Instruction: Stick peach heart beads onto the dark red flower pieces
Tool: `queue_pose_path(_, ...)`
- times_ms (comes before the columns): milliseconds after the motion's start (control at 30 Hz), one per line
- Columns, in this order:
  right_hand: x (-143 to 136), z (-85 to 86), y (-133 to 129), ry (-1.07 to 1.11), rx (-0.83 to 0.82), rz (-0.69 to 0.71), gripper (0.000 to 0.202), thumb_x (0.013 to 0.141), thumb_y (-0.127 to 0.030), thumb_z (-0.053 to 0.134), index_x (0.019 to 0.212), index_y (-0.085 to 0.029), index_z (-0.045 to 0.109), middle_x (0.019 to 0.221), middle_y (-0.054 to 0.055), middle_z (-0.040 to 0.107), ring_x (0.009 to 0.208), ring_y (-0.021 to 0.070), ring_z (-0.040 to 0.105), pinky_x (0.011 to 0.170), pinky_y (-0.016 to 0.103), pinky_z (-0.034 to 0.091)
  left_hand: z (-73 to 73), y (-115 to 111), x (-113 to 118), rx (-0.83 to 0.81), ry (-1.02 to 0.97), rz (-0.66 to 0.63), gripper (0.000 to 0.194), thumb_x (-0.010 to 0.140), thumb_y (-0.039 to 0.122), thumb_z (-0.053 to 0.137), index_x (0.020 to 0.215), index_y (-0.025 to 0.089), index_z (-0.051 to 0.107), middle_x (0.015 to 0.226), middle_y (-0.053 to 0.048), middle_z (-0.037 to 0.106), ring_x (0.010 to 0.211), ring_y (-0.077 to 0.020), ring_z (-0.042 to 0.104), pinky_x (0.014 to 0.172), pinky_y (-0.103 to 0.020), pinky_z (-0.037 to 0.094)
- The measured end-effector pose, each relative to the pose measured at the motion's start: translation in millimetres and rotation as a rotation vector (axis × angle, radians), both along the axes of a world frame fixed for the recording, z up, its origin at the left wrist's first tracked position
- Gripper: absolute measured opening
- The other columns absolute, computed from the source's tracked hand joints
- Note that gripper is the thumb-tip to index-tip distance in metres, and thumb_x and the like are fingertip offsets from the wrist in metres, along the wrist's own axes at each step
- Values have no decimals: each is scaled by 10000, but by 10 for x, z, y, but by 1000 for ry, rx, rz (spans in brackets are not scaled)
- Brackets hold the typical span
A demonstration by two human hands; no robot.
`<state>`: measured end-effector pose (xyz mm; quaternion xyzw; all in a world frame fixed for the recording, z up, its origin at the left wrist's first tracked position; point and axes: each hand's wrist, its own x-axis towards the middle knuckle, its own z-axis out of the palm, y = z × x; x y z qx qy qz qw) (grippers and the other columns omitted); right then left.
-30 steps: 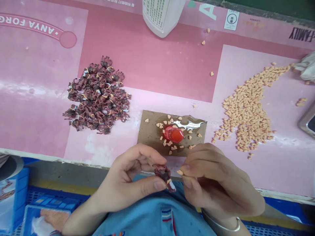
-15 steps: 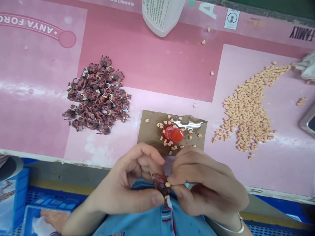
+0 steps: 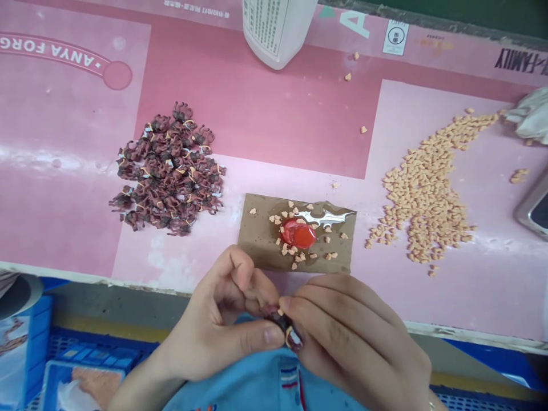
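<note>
Between thumb and fingers, my left hand (image 3: 233,319) holds a small dark brown figurine (image 3: 282,324) with a white and yellow part at its lower end. My right hand (image 3: 355,337) is closed against the figurine's right side, its fingertips beside a tiny tan piece (image 3: 281,312) on the figurine. Just beyond my hands lies a brown card (image 3: 257,240) with a red round container (image 3: 303,235), clear wet liquid and scattered tan pieces. A heap of similar figurines (image 3: 171,171) is at the left. At the right spreads a pile of tan pieces (image 3: 432,200).
A white bottle (image 3: 278,34) stands at the far edge of the pink tabletop (image 3: 257,125). White cloth (image 3: 531,117) and a dark-screened device (image 3: 537,211) lie at the right. Blue bins (image 3: 81,377) sit below the table's near edge.
My right hand's fingers have closed in over the figurine, covering more of it. The figurine has tilted, its lower end now pointing more to the right. The view has shifted slightly.
</note>
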<state>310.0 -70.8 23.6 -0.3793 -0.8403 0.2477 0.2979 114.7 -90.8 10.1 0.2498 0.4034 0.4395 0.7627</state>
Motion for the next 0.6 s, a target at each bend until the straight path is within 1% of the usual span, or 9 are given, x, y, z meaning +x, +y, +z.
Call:
queue_pose_path(67, 29, -28, 46, 62, -29, 40, 220, 988, -77, 598, 1156, -165, 710, 926, 28, 801, 850, 169, 765, 817, 280, 685, 3, -9, 11, 88, 148, 28, 481, 914, 406, 873, 855, 233, 428, 790, 4, 739, 655, -129, 748, 568, -181, 598)
queue_pose_path(133, 50, -54, 96, 114, -98, 44, 203, 1067, -159, 545, 1216, -148, 683, 999, 59, 805, 921, 163, 772, 872, 264, 671, -7, -19, 11, 241, 345, 94, 371, 946, 357, 842, 882, 239, 496, 857, -5, 783, 742, -153, 799, 622, -197, 651)
queue_pose_path(200, 51, -75, 123, 170, -171, 17, 227, 1122, -287, 527, 1269, -160, 645, 1045, 72, 803, 945, 162, 775, 853, 250, 666, -27, -22, -2, 411, 542, 159, 209, 978, 297, 803, 990, 263, 597, 932, -3, 811, 823, -166, 825, 710, -220, 691)
queue_pose_path(267, 36, -96, 121, 223, -221, -23, 216, 1123, -349, 558, 1263, -198, 624, 1038, 55, 802, 905, 154, 776, 790, 233, 663, -48, -9, -20, 584, 671, 160, 195, 988, 247, 786, 1145, 280, 674, 967, -7, 825, 849, -168, 829, 763, -224, 699)
queue_pose_path(300, 28, -106, 114, 249, -230, -36, 182, 1112, -336, 583, 1241, -214, 621, 1017, 42, 802, 869, 149, 774, 759, 225, 658, -56, 4, -27, 660, 706, 137, 230, 985, 207, 782, 1189, 272, 700, 976, -15, 831, 857, -171, 829, 777, -223, 697)
queue_pose_path(367, 11, -125, 100, 278, -239, -58, 131, 1079, -248, 629, 1208, -231, 621, 986, 23, 802, 819, 142, 772, 725, 214, 652, -64, 38, -32, 759, 717, 106, 256, 962, 111, 774, 1179, 244, 747, 966, -30, 836, 864, -175, 826, 787, -218, 691)
queue_pose_path(400, 3, -134, 97, 291, -241, -66, 150, 1058, -197, 644, 1201, -237, 624, 974, 16, 803, 805, 142, 773, 717, 214, 651, -63, 53, -28, 777, 699, 109, 257, 945, 72, 774, 1145, 233, 762, 952, -36, 837, 865, -178, 824, 784, -218, 689)
queue_pose_path(467, -15, -145, 97, 324, -247, -70, 221, 1020, -119, 648, 1198, -248, 631, 967, 11, 807, 811, 151, 780, 720, 227, 657, -57, 75, -10, 735, 654, 143, 249, 917, 39, 783, 1090, 218, 776, 934, -51, 832, 852, -185, 822, 771, -223, 689)
queue_pose_path(600, -79, -122, 85, 385, -251, -86, 274, 984, -71, 623, 1188, -254, 613, 971, 11, 802, 796, 150, 769, 717, 242, 656, -53, 71, 19, 601, 577, 179, 155, 925, 92, 797, 1025, 210, 780, 888, -60, 820, 793, -184, 815, 689, -202, 674)
